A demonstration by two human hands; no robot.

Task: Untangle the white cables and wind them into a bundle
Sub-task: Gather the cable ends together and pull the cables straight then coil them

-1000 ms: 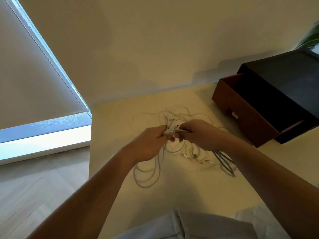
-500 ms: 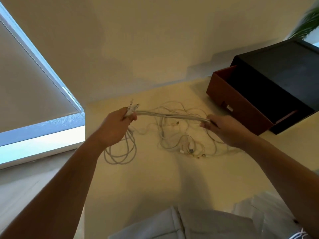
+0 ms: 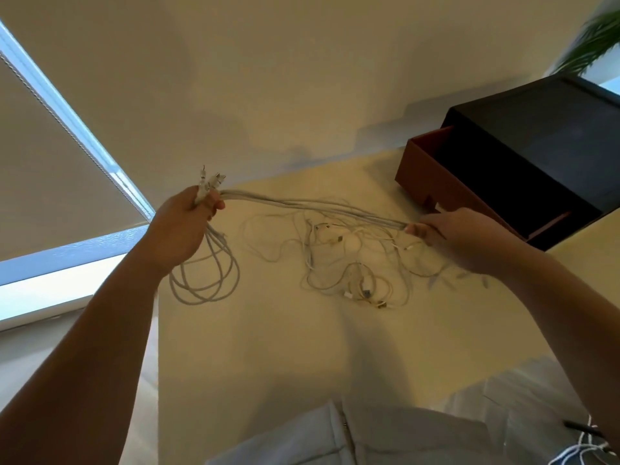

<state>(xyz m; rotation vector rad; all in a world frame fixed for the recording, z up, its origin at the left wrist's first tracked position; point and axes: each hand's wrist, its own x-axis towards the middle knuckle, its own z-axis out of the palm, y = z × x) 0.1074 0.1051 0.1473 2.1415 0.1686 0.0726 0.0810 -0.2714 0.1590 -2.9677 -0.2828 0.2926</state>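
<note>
Left hand (image 3: 183,229) fingers closed around a gathered run of white cables (image 3: 302,206), plug ends (image 3: 209,179) protruding above the fist toward 12 o'clock; loops (image 3: 208,276) hang from it toward 6 o'clock; right hand (image 3: 466,236) at 3 o'clock pinches the same run between thumb and fingertips; the span sags slightly above the table (image 3: 268,347); loose tangle (image 3: 355,263) lies beneath, between the hands; open box (image 3: 496,182) at 2 o'clock.

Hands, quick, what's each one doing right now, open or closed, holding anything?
Left hand: closed on the white cables near their plug ends, loops hanging below.
Right hand: pinched shut on the same strands, stretched between both hands.
</note>
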